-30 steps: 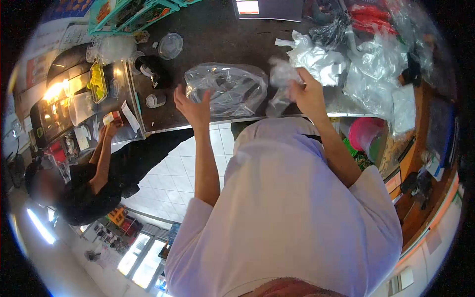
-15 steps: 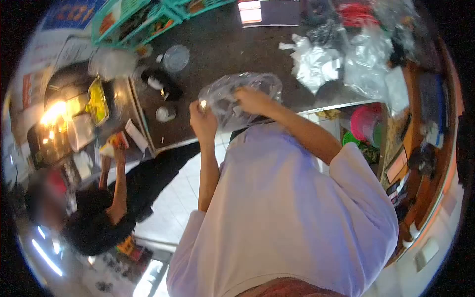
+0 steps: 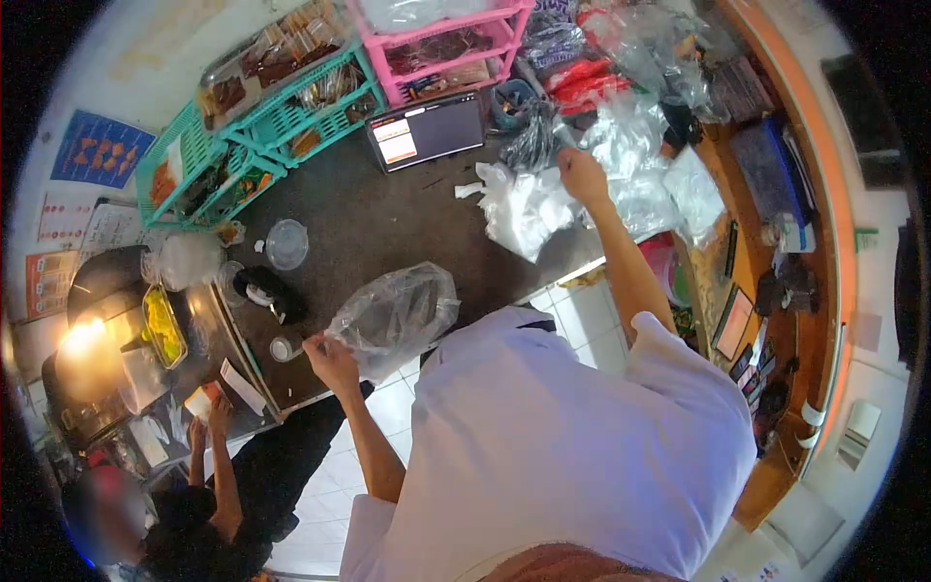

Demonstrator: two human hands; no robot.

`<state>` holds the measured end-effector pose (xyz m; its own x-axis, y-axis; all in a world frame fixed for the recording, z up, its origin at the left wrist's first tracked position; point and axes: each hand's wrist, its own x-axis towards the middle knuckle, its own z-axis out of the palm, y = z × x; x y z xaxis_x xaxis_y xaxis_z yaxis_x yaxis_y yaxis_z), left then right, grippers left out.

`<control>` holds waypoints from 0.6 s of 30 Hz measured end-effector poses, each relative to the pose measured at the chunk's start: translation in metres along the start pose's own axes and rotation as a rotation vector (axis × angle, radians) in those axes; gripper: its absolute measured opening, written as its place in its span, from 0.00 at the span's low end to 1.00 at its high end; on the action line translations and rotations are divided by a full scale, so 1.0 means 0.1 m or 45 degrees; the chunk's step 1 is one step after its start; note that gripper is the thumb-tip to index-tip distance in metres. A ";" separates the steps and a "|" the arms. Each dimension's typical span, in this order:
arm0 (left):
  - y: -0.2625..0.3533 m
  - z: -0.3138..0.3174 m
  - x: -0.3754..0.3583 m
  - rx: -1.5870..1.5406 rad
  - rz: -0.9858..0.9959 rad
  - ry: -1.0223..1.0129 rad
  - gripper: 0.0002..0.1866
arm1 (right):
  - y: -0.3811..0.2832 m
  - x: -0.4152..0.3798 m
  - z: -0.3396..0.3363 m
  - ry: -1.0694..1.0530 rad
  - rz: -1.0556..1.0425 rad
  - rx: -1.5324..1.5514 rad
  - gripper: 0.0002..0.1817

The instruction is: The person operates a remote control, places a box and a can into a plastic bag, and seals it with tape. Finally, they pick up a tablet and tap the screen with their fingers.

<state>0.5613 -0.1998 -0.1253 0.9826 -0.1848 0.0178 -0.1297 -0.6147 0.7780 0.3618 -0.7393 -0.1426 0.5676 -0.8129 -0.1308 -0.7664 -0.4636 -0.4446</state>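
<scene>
My left hand (image 3: 332,362) pinches the edge of a clear plastic bag (image 3: 412,306), which spreads open over the front edge of the dark counter. Away to the right, my right hand (image 3: 582,177) is raised over a pile of plastic bags. Its fingers look curled, and whatever they hold, if anything, is hidden. White plastic bags (image 3: 529,209) lie just below that hand, with a dark plastic bag (image 3: 531,145) beside it. A small round container (image 3: 281,349) stands left of my left hand.
A tablet screen (image 3: 427,133) stands at the back, near teal baskets (image 3: 262,145) and a pink rack (image 3: 441,48). A clear lid (image 3: 287,244) and a black object (image 3: 270,293) lie on the counter (image 3: 388,213). At left, a co-worker's hands (image 3: 213,412) hold a small packet.
My right hand has left the clear bag and moved right to the bag pile. My left hand keeps the bag, now spread wider. The view has shifted, showing more of the back.
</scene>
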 end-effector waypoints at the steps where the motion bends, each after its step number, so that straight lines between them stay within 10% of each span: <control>1: 0.01 0.00 -0.04 0.170 0.029 -0.004 0.13 | -0.15 0.11 -0.09 0.216 0.071 0.037 0.17; 4: 0.26 0.15 -0.08 0.477 0.107 0.064 0.20 | -0.03 0.69 0.01 -0.115 0.117 -0.161 0.19; 9: 1.17 0.65 -0.14 0.278 0.247 0.320 0.27 | 0.22 0.88 0.95 0.284 0.197 0.016 0.23; 12: 1.69 1.10 -0.12 0.064 0.315 -0.043 0.28 | 0.11 0.65 0.96 0.629 0.049 0.373 0.20; 18: 2.77 2.32 -0.11 -0.622 0.129 -0.592 0.24 | -0.72 -0.38 -0.07 0.263 -0.323 0.727 0.19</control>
<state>0.4841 -0.5462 -0.0553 0.7953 -0.6008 -0.0812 -0.0360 -0.1804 0.9829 0.3938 -0.6778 -0.0989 0.5965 -0.7804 0.1875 -0.3042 -0.4360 -0.8470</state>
